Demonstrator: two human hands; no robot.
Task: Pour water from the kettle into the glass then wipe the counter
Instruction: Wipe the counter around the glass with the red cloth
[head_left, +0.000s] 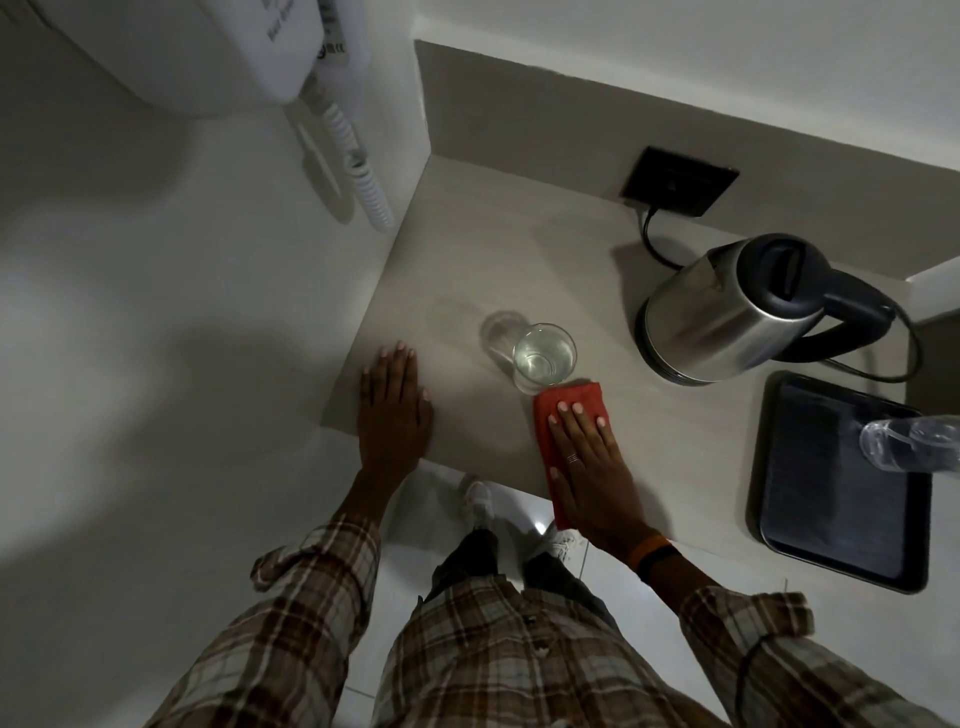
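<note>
A clear glass (543, 359) holding water stands upright near the middle of the beige counter (498, 249). Behind it to the right sits a steel kettle (727, 317) with a black lid and handle, on its base. My right hand (592, 457) lies flat, fingers spread, pressing a red cloth (558, 410) onto the counter just in front of the glass; the cloth's far edge almost touches the glass. My left hand (395, 405) rests flat and empty on the counter's left front corner.
A black tray (810, 499) lies at the right front, with a clear plastic bottle (904, 441) lying over its far right corner. The kettle's cord runs to a black wall socket (678, 179). A white wall phone (291, 57) with coiled cord hangs at the left.
</note>
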